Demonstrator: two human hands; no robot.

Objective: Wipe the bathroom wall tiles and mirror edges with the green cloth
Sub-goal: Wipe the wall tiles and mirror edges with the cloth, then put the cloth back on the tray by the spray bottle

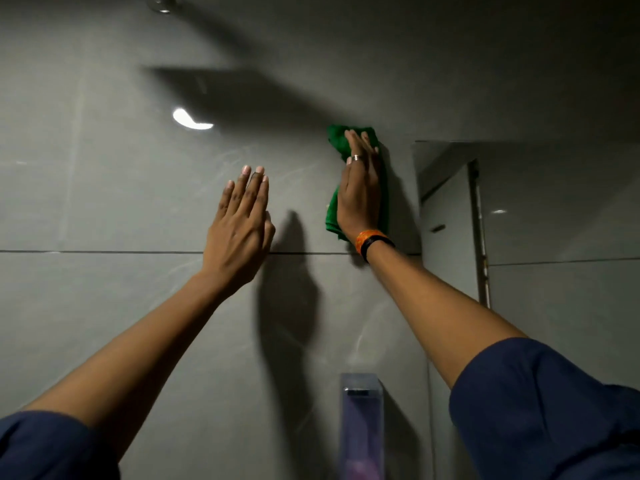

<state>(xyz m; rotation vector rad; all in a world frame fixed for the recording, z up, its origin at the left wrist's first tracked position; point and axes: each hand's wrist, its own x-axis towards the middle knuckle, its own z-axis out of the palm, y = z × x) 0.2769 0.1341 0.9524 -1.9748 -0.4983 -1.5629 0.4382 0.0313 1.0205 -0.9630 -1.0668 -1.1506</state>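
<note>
My right hand (360, 188) lies flat, fingers straight and together, pinning the green cloth (349, 140) against the wall tiles (104, 202) rather than gripping it; the cloth shows above my fingertips and beside my palm, just left of the mirror (519, 202). My left hand (239, 223) is spread open, holding nothing, further left of the mirror and seemingly braced on the tile, though I cannot tell if it touches. The cloth looks soft, light and limp, so I judge it will bunch or slide off under my palm unless I press evenly. For the mirror's edge, I would pinch a fold between thumb and fingers.
</note>
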